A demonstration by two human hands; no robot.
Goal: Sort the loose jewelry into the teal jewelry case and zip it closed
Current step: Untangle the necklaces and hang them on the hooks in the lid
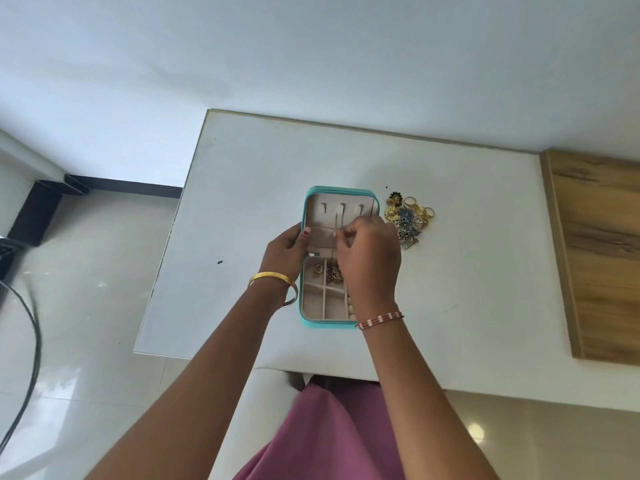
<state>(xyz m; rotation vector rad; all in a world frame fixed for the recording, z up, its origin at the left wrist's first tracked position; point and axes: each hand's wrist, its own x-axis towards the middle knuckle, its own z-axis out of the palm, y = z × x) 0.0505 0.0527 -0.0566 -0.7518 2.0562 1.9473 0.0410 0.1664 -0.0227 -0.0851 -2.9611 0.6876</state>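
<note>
The teal jewelry case (307, 202) lies open on the white table (450, 271), lid away from me, beige lining showing. My left hand (284, 251) grips the case's left edge at the hinge, thumb on the lid lining. My right hand (367, 258) hovers over the case's middle, fingertips pinched on a thin chain (335, 252) that hangs down the lid toward the tray. A few small pieces (327, 271) lie in the top compartments of the tray. A pile of loose jewelry (410, 218), gold rings and earrings, sits just right of the lid.
A wooden board (599, 258) borders the table on the right. The table's near edge is close to my body. Tiled floor, a black stand (38, 213) and dark cables (20, 341) lie to the left. Two tiny dark specks (219, 262) rest left of the case.
</note>
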